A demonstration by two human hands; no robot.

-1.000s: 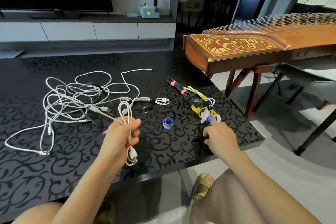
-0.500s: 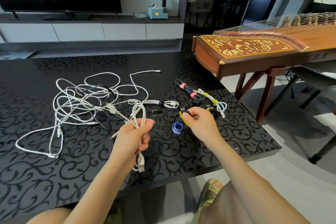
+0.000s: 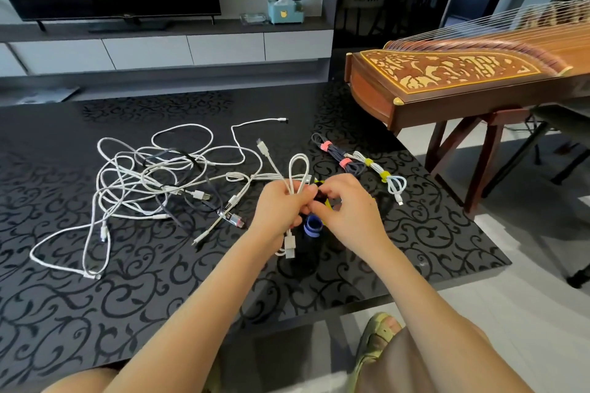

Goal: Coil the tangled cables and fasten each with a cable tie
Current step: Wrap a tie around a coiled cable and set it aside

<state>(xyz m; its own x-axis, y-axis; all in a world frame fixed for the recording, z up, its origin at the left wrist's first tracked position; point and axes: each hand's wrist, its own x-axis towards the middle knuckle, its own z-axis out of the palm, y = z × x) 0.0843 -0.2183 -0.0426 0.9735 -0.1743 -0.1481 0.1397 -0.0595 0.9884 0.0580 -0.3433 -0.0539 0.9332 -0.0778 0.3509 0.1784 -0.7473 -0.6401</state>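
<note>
Roughly upright — folded cable (image 3: pixel 290 245), loop end up

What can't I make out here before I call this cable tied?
Head view only:
1. The tie in the right hand: fingers hide most of it. Only yellow and black slivers show, so whether it wraps the folded white cable is unclear.
2. That cable's middle: covered by the gripping left hand.
3. The tangled pile: overlaps hide the cable count.
4. The table behind both hands: hidden, except the blue tie roll.
</note>
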